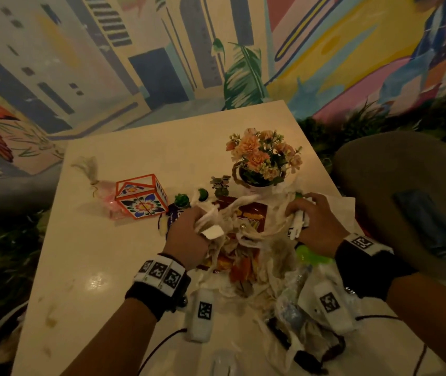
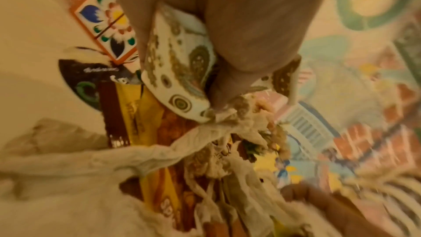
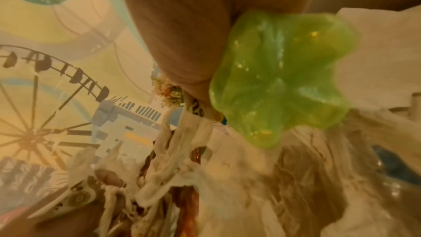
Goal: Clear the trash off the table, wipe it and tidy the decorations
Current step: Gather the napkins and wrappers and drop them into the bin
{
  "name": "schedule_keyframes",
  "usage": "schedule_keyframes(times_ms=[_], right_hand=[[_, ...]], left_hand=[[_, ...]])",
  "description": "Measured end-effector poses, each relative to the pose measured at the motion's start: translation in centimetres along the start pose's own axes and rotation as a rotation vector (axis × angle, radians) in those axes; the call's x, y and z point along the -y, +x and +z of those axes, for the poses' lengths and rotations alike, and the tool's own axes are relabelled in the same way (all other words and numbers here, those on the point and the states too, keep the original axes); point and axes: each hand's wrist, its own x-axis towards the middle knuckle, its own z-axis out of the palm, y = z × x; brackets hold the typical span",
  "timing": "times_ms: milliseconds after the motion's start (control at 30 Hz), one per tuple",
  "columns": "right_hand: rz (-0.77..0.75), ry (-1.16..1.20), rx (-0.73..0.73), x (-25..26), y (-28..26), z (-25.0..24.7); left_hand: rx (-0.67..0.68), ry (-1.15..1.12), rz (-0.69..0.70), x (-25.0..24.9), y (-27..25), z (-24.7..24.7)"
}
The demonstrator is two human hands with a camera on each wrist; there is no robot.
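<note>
Left hand (image 1: 189, 234) curled tight on one handle of the white plastic bag (image 1: 260, 267), plus a crumpled patterned paper cup (image 2: 180, 71). Right hand (image 1: 314, 223) grips the other handle along with a white wrapper; green plastic bottle (image 3: 282, 78) sits just under its palm. Bag mouth is stretched between both hands, with a red-and-yellow snack packet (image 1: 251, 215) and stained tissues inside. Just beyond the hands: flower pot (image 1: 262, 164), small green plants (image 1: 182, 199). Beyond the left hand: floral box (image 1: 142, 198) on the table (image 1: 86, 253).
</note>
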Motion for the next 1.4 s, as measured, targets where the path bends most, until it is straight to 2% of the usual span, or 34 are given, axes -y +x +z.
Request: schedule_keyframes(times_ms=[100, 200, 267, 333, 467, 567, 633, 800, 967, 1100, 1233, 1400], right_hand=[[-0.001, -0.027, 0.048, 0.9, -0.5, 0.2], [-0.028, -0.08, 0.054, 1.5, -0.8, 0.7], [-0.044, -0.091, 0.047, 1.8, -1.2, 1.0], [-0.055, -0.074, 0.032, 2.0, -1.5, 1.2], [-0.075, -0.046, 0.008, 2.7, -2.3, 0.6], [-0.123, -0.039, 0.005, 3.3, -2.8, 0.0], [-0.167, -0.026, 0.001, 3.8, -3.0, -0.5], [-0.22, 0.096, 0.011, 4.9, -3.0, -1.4], [-0.287, 0.114, 0.044, 8.5, -3.4, -0.6], [-0.346, 0.092, 0.039, 11.9, -4.1, 1.6], [-0.409, 0.085, -0.046, 15.4, -5.8, 4.8], [-0.419, 0.13, -0.126, 20.6, -9.8, 9.2]], left_hand=[[-0.053, 0.149, 0.195, -1.0, -0.9, 0.0], [-0.081, 0.43, 0.484, -1.4, -1.3, 0.0], [-0.097, 0.479, 0.568, -1.6, -1.6, -0.1], [-0.112, 0.438, 0.52, -1.4, -1.8, -0.3], [-0.176, 0.159, 0.25, -0.7, -2.3, -1.7], [-0.154, -0.206, -0.025, -0.3, -2.5, -3.1], [-0.172, -0.42, -0.126, 0.3, -3.0, -4.1], [-0.252, -0.57, -0.165, 1.5, -4.5, -6.1], [-0.257, -0.571, -0.135, 3.1, -5.9, -9.0], [-0.224, -0.595, -0.124, 4.9, -7.4, -12.9], [-0.172, -0.568, -0.068, 8.0, -8.6, -17.5], [-0.088, -0.554, -0.019, 11.9, -10.9, -22.8]])
